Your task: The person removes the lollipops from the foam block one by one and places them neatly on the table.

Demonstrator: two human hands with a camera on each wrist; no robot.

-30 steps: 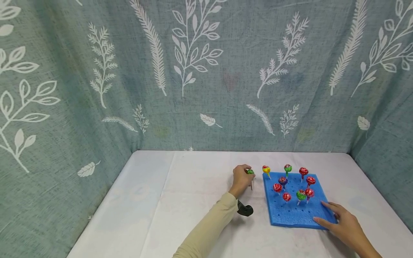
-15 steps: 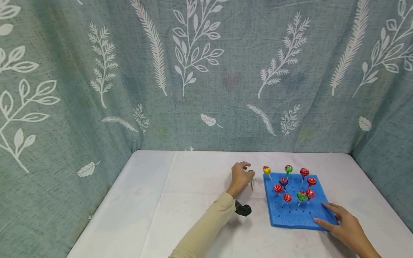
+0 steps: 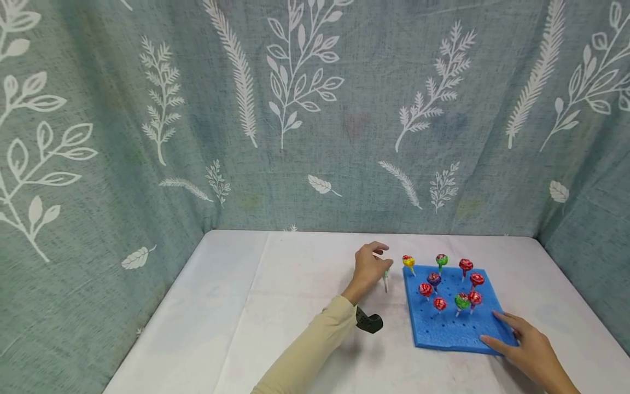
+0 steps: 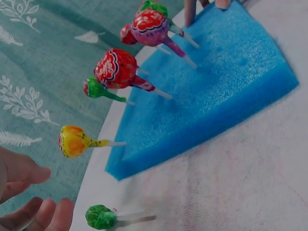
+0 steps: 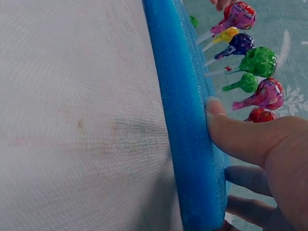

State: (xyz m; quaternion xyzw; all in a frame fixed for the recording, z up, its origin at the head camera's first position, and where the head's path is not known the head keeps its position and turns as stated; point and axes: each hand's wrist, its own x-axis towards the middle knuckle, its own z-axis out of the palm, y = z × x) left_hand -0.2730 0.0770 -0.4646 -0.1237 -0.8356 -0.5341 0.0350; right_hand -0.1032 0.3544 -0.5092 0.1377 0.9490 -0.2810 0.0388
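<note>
A green lollipop lies on its side on the white table, its stick pointing away from my left hand. In the left wrist view, the fingers are parted just beside the candy and hold nothing; in the head view the hand mostly covers the candy. A blue foam board dotted with small holes carries several upright lollipops, among them a yellow one, a green one and a dark blue one. My right hand rests with extended thumb and fingers on its near right corner.
A black curved object shows by the left wrist, partly hidden by the sleeve. The white table spreads out to the left. A green leaf-patterned curtain hangs behind and along both sides.
My left fingers have spread and lifted slightly, and the hand now covers the green candy more in the head view. The right hand and the board stay put; the head view shifts slightly.
</note>
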